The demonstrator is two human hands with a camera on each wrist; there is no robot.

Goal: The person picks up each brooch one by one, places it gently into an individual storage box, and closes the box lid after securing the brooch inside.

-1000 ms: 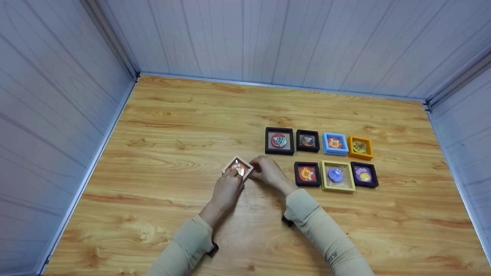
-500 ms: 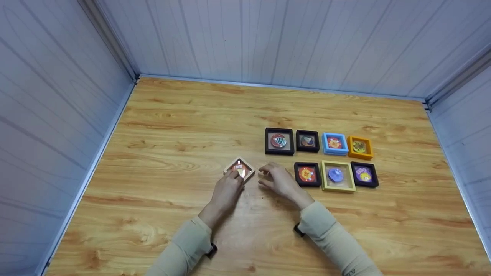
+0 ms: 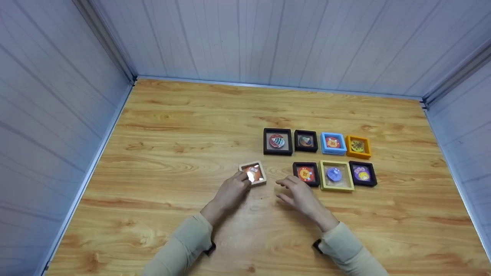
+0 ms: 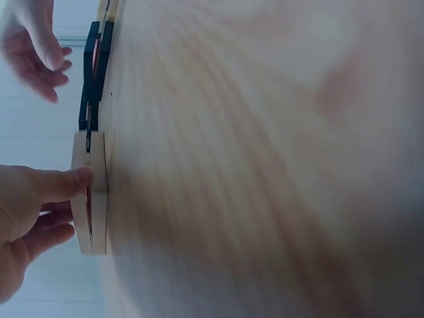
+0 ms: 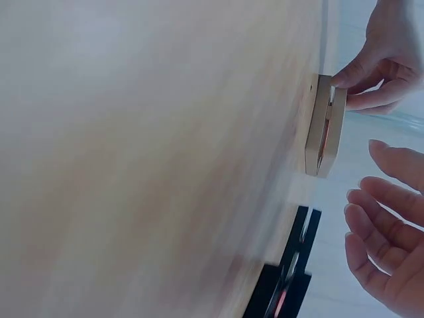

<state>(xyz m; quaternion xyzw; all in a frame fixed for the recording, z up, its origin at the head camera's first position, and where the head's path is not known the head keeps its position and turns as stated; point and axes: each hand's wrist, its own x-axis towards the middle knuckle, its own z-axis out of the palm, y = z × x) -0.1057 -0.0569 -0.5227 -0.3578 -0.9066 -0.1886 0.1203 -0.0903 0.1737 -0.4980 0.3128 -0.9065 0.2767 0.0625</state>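
A cream square display frame (image 3: 253,173) with an orange round badge behind clear film lies on the table, slightly turned. My left hand (image 3: 233,191) holds it by its near-left corner. In the left wrist view the thumb (image 4: 81,175) presses the side edge of the frame (image 4: 98,199), with the other fingers behind it. My right hand (image 3: 301,195) hovers to the right, apart from the cream frame, near a black frame with a red badge (image 3: 306,174). Its fingers are loosely bent and hold nothing, as the right wrist view also shows for the right hand (image 5: 394,232).
Behind stands a row: a large black frame (image 3: 278,142), a small black one (image 3: 306,140), a light blue one (image 3: 333,143) and an orange one (image 3: 358,146). In front are a yellow frame (image 3: 336,175) and a black one with a purple picture (image 3: 362,173). White panels (image 3: 245,42) enclose the table.
My right hand has let go of the cream frame and moved right and nearer. My left hand has turned the frame and shifted it slightly right.
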